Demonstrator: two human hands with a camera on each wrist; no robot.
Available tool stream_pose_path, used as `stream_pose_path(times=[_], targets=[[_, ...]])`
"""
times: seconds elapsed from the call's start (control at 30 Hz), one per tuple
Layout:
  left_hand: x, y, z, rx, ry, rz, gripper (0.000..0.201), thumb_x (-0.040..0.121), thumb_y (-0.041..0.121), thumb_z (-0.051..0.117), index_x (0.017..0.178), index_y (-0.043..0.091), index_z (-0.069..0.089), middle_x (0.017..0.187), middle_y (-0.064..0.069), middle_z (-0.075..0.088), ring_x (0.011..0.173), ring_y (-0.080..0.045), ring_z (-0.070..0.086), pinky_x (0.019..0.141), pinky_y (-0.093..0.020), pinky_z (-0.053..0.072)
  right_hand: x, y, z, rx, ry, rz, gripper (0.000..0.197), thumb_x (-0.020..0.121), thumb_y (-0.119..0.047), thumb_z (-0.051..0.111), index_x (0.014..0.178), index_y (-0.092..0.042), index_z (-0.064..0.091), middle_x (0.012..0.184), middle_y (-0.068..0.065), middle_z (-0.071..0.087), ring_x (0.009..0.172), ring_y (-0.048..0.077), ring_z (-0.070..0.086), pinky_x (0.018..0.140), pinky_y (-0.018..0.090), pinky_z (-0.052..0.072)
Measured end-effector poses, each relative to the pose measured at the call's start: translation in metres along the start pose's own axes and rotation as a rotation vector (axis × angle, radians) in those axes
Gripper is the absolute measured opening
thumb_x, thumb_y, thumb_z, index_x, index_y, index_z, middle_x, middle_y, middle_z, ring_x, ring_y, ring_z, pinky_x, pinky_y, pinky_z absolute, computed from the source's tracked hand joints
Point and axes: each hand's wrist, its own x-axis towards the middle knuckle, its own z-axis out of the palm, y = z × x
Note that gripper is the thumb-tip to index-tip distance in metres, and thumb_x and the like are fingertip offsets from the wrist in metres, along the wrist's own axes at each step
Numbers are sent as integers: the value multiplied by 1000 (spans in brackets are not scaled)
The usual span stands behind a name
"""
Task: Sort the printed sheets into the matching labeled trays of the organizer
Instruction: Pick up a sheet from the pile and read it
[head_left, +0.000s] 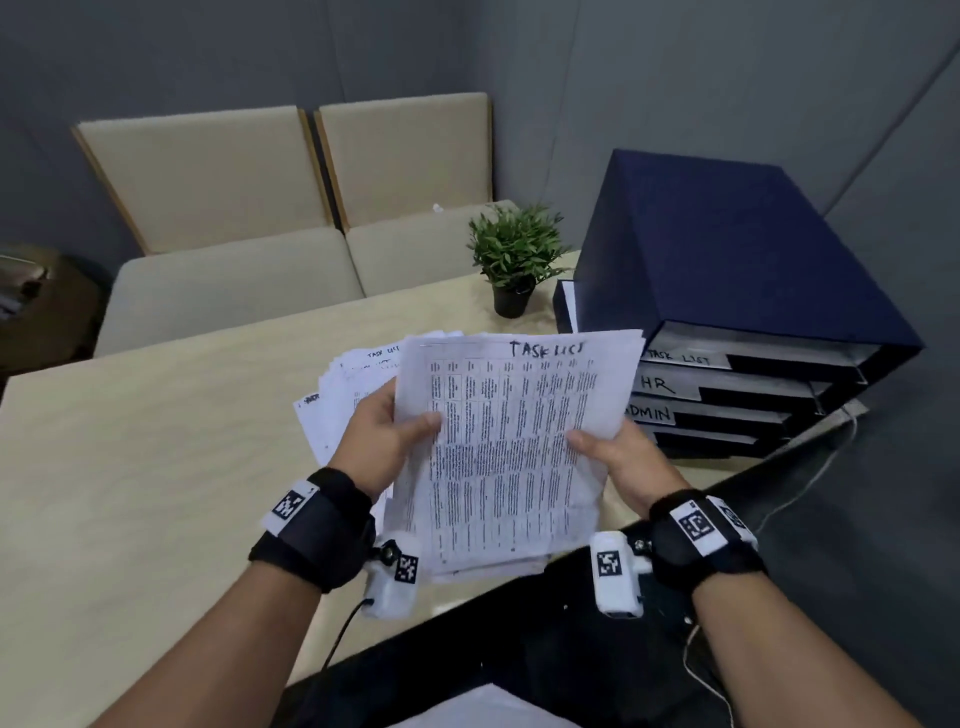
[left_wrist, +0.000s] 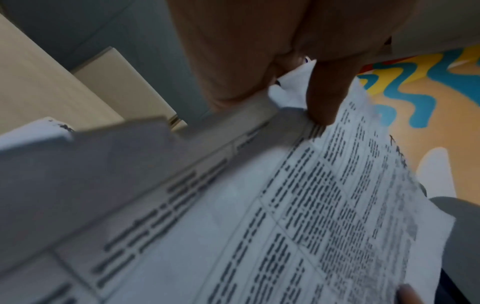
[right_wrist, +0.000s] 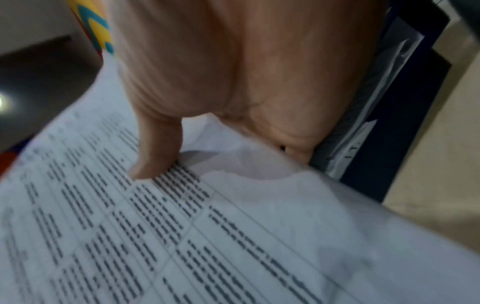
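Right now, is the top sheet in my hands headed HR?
No, the top sheet is headed TASK LIST, matching the organizer's top tray label.

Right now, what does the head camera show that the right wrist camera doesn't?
Only the head view shows the left hand, the potted plant, the spread sheets on the table, and the tray labels TASK LIST, HR, ADMIN. Only the right wrist view shows the thumb close up. Both show the right hand holding the printed stack beside the organizer.

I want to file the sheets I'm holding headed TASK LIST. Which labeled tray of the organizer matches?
The top tray, whose handwritten label reads TASK LIST like the held sheets. The trays below it read HR and ADMIN.
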Motion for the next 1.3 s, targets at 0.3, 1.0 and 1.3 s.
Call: stream_pose_path(times=[0.3, 1.0, 1.3], targets=[[-18, 0, 90, -89, 126, -14, 31, 91, 1, 57, 120, 14, 55, 112, -6, 68, 101, -23, 67, 90, -40, 53, -42, -9, -72, 32, 22, 29, 36, 88, -14, 60, 123, -7, 59, 120, 8, 68, 112, 26, 64, 103, 50, 44], [-26, -22, 231, 53, -45, -168, 46, 88, 9, 64, 130, 16, 47, 119, -2, 66, 102, -18, 67, 95, -40, 51, -101, -6, -209, 93, 257, 70, 24, 97, -5, 49, 117, -10, 61, 110, 11, 71, 101, 27, 68, 88, 46, 53], [-19, -3, 241, 38, -69, -132, 29, 91, 5, 59, 117, 17, 56, 109, -3, 71, 98, -22, 69, 91, -44, 54, -84, -40, -222, 158, 310, 47, 16, 97, -8, 52, 109, -8, 62, 106, 14, 72, 92, 27, 69, 84, 45, 54]])
